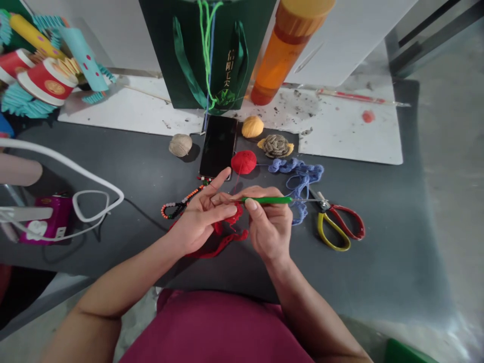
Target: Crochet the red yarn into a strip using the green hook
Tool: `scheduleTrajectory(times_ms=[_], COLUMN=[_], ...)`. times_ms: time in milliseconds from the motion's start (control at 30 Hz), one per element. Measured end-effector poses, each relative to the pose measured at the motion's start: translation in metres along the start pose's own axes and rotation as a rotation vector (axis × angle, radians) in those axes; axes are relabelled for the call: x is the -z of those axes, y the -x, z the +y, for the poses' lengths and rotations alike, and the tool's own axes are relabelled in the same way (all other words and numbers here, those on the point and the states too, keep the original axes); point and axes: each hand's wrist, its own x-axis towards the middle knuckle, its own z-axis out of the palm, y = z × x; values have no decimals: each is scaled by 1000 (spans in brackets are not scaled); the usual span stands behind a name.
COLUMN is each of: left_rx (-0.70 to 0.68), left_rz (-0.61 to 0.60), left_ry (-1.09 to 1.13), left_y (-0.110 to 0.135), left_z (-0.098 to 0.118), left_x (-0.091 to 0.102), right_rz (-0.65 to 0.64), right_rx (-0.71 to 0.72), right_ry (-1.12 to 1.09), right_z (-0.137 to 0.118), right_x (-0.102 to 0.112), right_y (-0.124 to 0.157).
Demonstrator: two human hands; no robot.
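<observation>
My right hand (269, 224) is closed around a green-handled crochet hook (267, 200) that points left toward my left hand. My left hand (202, 214) pinches a red crocheted piece (223, 238), with its index finger stretched up and a thin red strand running over it. That strand leads to a red yarn ball (244, 162) just beyond my hands. The red piece hangs down between both hands onto the dark grey table (378, 201).
A black phone (218, 145), beige yarn ball (180, 144), yellow yarn ball (252, 126), knitted disc (276, 145) and blue crochet work (298, 176) lie beyond my hands. Scissors (336, 224) sit right. A bead string (181, 202), white cable (75, 191), green bag (209, 50) and orange bottle (287, 50) stand around.
</observation>
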Motion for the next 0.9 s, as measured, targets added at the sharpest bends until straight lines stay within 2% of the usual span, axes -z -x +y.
scheduleTrajectory(times_ms=[100, 167, 200, 367, 467, 700, 900], left_rx=[-88, -93, -78, -6, -13, -84, -119], left_rz=[24, 17, 5, -50, -47, -25, 1], left_ry=[-49, -39, -26, -36, -56, -110, -152], left_y=[1, 1, 1, 0, -1, -3, -3], left_z=[-3, -5, -5, -1, 2, 4, 4], left_x=[-1, -2, -2, 1, 3, 3, 4], right_rz=[36, 68, 86, 98, 69, 8, 58], right_rx=[233, 315, 286, -68, -166, -207, -263], right_ry=[278, 329, 286, -122, -254, -213, -123], right_z=[-1, 0, 0, 4, 3, 3, 9], right_x=[1, -1, -2, -5, -4, 5, 12], right_y=[2, 5, 7, 3, -4, -8, -6])
